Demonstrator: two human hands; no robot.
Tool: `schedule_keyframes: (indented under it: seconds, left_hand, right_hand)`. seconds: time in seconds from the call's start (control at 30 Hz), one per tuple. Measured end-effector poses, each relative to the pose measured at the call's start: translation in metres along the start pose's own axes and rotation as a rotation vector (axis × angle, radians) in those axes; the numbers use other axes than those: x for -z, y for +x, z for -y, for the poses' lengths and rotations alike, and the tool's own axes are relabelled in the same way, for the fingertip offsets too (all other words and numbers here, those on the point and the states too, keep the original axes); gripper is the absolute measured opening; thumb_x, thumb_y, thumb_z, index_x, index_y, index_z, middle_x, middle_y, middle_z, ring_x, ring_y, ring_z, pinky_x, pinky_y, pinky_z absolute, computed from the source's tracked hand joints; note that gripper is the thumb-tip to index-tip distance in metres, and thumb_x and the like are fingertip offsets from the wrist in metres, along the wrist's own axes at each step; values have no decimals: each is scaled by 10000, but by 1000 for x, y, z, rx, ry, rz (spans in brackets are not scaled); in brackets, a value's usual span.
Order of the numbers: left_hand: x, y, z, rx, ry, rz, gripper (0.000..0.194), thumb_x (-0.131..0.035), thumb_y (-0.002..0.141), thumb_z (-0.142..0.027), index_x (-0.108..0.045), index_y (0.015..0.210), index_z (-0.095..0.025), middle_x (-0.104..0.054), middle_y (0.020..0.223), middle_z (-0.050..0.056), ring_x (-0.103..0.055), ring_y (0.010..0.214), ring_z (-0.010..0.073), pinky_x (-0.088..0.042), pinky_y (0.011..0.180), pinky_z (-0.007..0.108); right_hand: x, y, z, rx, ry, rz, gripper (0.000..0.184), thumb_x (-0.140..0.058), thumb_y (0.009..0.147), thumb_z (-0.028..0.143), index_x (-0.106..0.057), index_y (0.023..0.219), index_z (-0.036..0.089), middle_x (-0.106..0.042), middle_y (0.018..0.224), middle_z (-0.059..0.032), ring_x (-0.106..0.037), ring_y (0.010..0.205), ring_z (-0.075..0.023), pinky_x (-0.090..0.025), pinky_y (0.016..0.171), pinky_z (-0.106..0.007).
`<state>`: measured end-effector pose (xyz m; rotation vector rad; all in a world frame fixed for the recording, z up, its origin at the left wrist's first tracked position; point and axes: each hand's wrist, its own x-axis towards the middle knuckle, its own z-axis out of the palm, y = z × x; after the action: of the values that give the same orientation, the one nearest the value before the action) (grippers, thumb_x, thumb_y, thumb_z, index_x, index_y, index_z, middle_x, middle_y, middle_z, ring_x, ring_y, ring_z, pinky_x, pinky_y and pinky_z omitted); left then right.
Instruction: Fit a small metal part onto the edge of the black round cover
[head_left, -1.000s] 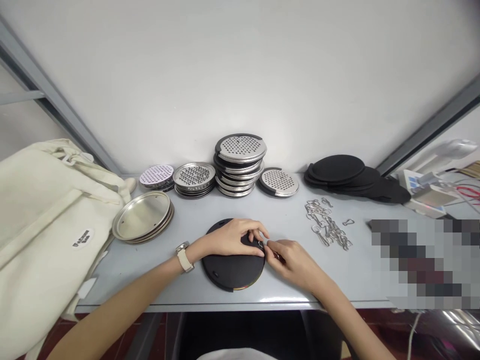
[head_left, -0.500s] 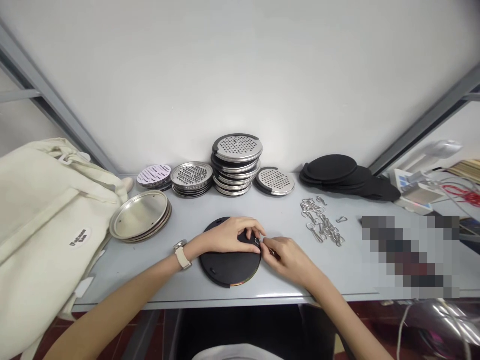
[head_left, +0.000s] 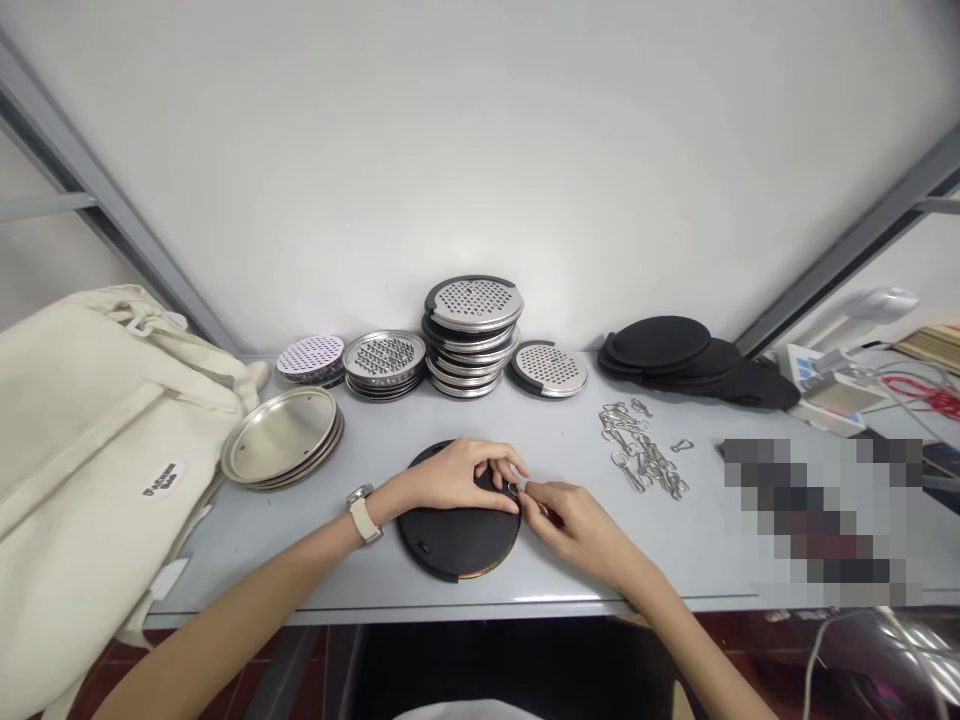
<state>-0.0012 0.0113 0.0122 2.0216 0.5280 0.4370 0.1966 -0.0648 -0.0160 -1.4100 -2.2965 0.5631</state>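
In front of me a round black disc (head_left: 457,545) lies on the table, with a small slot and a rainbow-tinted metal edge at its lower right. My left hand (head_left: 454,474) rests across it, fingers curled and thumb closed on its right rim. At that rim a small metal clip (head_left: 514,489) shows between my hands. My right hand (head_left: 574,520) pinches at the same spot from the right, its fingertips closed on the clip, which they partly hide. To the right lies a loose pile of metal snap clips (head_left: 651,465).
Along the wall stand stacked graters (head_left: 476,300), grater plates (head_left: 384,358), a single grater (head_left: 555,368) and black discs (head_left: 660,342). Metal plates (head_left: 281,435) lie on the left beside a cream bag (head_left: 82,480). A power strip (head_left: 825,405) with cables is at right.
My right hand's fingertips have shifted slightly against the clip at the disc's rim. My left hand keeps its hold. The whole view has tilted a little.
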Motion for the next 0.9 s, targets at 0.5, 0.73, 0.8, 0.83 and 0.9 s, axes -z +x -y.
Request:
schedule_keyframes:
  seconds: [0.5, 0.73, 0.8, 0.83, 0.9]
  left_hand:
    - [-1, 2, 2, -7, 60, 4, 357, -716, 747, -233, -619, 1089, -199, -679, 945, 32, -600, 806, 121, -463, 746, 227]
    - [-1, 2, 1, -3, 59, 11, 346, -712, 754, -244, -616, 1083, -198, -677, 937, 28, -596, 814, 123, -454, 759, 234]
    - [-1, 2, 1, -8, 60, 17, 350, -708, 758, -243, -611, 1090, -196, -674, 941, 29, -594, 810, 121, -455, 750, 233]
    - [-1, 2, 1, -10, 60, 17, 351, -706, 760, -241, -609, 1094, -195, -672, 948, 31, -593, 813, 121, -456, 750, 234]
    - [-2, 2, 0, -21, 61, 9, 351, -706, 757, -234, -607, 1091, -191, -663, 960, 34, -589, 826, 125, -462, 764, 242]
  right_hand:
    - [-9, -6, -1, -38, -22, -72, 218, -357, 957, 266, -432, 760, 207, -477, 617, 23, -442, 550, -128, -294, 546, -244]
    - [-7, -5, -4, -19, -33, -69, 220, -349, 960, 255, -426, 759, 210, -484, 622, 24, -438, 538, -122, -288, 542, -242]
    - [-8, -5, -4, -2, -57, -71, 214, -345, 959, 242, -442, 772, 207, -490, 623, 21, -443, 538, -125, -289, 544, -244]
    - [-8, -5, -3, 5, -75, -74, 208, -346, 957, 236, -452, 782, 205, -496, 625, 18, -449, 542, -128, -291, 547, -246]
    - [-11, -5, -2, 13, -119, -92, 195, -348, 954, 230, -474, 808, 198, -515, 630, 8, -466, 554, -137, -293, 554, -254]
